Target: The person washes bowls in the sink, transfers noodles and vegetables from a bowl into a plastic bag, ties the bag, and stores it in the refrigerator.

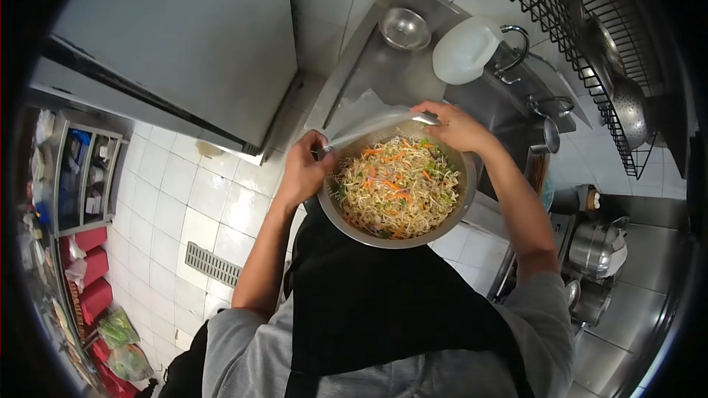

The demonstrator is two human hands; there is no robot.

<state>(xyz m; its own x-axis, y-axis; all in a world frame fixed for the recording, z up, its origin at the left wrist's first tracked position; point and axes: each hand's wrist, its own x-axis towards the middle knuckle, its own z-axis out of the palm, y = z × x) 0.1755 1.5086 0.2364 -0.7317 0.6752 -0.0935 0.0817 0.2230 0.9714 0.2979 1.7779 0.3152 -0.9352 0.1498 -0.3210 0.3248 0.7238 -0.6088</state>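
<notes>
A round metal bowl (469, 195) full of sprouts with orange strips and green bits (398, 188) is in front of my body, at the sink's near edge. Clear plastic film (369, 121) stretches over the bowl's far rim. At the upper left of the rim, my left hand (307, 166) is closed, pinching the film's edge. My right hand (451, 127) lies over the upper right of the rim, its fingers closed on the film and rim there. Most of the food shows uncovered below the film.
Beyond the bowl is a steel sink counter (376, 66) with a small metal bowl (405, 29), a white plastic container (464, 49) and a faucet (522, 51). A wire rack (590, 66) hangs upper right. Pots (592, 249) stand right. A large grey appliance (184, 37) is upper left.
</notes>
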